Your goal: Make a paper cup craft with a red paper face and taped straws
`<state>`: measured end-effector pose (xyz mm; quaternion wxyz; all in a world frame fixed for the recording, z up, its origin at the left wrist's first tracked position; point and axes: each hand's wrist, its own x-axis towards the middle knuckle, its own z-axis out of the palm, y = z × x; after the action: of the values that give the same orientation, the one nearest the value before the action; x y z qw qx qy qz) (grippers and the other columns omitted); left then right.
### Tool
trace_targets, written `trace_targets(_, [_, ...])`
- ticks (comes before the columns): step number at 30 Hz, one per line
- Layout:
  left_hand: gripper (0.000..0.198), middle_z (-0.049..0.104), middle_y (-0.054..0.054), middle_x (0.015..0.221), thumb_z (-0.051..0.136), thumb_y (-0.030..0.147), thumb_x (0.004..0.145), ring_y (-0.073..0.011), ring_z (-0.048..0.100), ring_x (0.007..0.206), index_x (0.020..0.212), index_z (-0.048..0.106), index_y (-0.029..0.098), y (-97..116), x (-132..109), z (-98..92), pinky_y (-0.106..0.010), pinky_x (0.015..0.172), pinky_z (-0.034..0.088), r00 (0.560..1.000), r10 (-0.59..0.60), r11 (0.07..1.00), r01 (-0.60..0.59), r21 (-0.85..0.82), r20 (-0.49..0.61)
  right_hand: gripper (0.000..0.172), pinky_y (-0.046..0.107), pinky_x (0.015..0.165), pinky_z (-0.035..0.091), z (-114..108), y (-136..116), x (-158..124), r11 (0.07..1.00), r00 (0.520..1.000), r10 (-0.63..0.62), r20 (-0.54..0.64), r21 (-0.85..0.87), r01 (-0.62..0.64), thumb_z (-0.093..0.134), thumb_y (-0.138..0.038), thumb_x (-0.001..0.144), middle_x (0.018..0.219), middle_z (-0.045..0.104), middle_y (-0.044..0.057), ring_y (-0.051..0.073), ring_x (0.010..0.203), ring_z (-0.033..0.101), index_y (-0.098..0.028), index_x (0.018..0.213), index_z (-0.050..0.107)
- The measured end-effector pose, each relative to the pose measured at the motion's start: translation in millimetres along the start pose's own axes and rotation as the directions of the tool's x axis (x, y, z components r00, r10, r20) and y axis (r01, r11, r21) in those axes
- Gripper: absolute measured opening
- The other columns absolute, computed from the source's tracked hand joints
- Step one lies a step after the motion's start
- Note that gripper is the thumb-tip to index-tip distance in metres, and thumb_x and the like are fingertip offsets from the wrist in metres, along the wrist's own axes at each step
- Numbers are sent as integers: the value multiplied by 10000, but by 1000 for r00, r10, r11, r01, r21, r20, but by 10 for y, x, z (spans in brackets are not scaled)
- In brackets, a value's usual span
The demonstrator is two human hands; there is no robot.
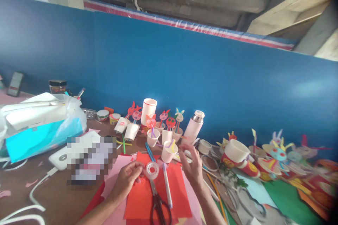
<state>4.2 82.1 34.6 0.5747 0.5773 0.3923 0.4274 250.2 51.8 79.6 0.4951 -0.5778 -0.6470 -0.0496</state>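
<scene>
My left hand (131,176) is closed, thumb against fingers, at the left rim of a roll of clear tape (152,171). It appears to grip that rim. My right hand (193,164) is raised with bent fingers apart, and nothing shows in it. Just left of its fingertips stands a small paper cup (169,152) with a yellow and purple straw. Scissors (157,204) with black handles lie on red paper (182,204), their tips by the tape. A white marker (167,185) lies to their right, and blue pens (150,152) lie behind the tape.
Paper cups with straw-mounted paper faces (151,121) stand behind, near a tall white cup (149,110) and a thermos (193,126). At left are a phone (92,163), a white power bank (59,160) with cable and a plastic bag (76,112). More decorated cups (236,153) crowd the right.
</scene>
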Motion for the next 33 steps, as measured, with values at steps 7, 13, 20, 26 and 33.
trace_targets(7, [290,510,37,493,560,423,746,-98,444,452,625,548,160,177,94,-124,-208,465,351,977,74,995,-85,-48,-201,171,253,591,394,198,-645,-684,947,920,-318,230,128,296,457,-181,860,617,607,-8,140,593,542,-223,738,571])
trace_targets(13, [376,416,61,424,534,460,773,-74,372,422,551,492,160,174,124,-194,-194,460,308,957,101,993,-114,-31,-270,324,256,492,286,438,-742,-1123,821,815,-569,109,127,556,374,-264,921,440,472,-29,119,420,387,-212,650,545])
trace_targets(20, [438,372,65,399,470,489,815,-72,341,385,513,431,174,290,70,-224,-190,418,263,956,96,995,-90,32,-278,631,289,522,274,454,-799,-1154,792,784,-610,116,62,608,176,-477,951,371,439,-19,120,399,365,-195,466,465])
trace_targets(26, [458,372,53,392,463,498,811,-77,340,380,490,458,172,547,136,-224,-202,420,261,969,206,963,-176,203,-135,524,288,573,319,409,-761,-1205,827,778,-541,317,33,562,331,-516,911,444,513,-17,129,472,443,-204,535,521])
trace_targets(33, [446,358,51,432,438,508,797,-87,343,405,486,400,191,278,168,-395,-212,430,280,944,229,956,-173,236,-235,369,286,583,317,380,-776,-1113,851,783,-508,359,67,522,364,-308,921,518,541,-11,132,505,457,-208,612,537])
